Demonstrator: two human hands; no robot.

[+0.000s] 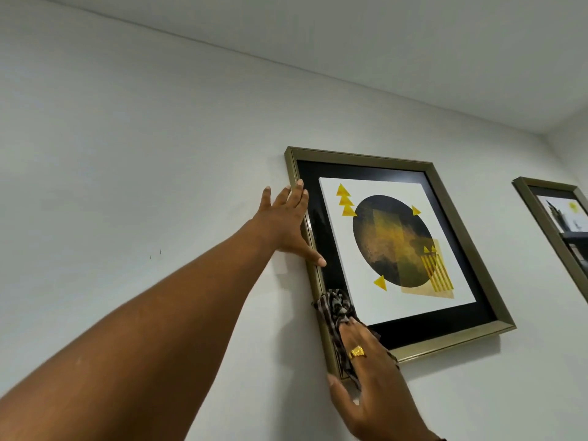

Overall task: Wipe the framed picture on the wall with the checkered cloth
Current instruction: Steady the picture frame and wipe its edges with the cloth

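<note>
A gold-framed picture (471, 237) hangs tilted on the white wall, with a black mat and a dark circle with yellow triangles. My left hand (286, 227) lies flat with fingers spread against the frame's left edge, thumb on the frame. My right hand (372, 377), wearing a gold ring, presses the dark checkered cloth (335, 308) onto the lower left corner of the picture. The cloth covers part of the black mat and the frame there, bunched above my fingers.
A second gold-framed picture (541, 218) hangs to the right, cut off by the view's edge. The ceiling line runs above both frames. Bare white wall spreads to the left and below.
</note>
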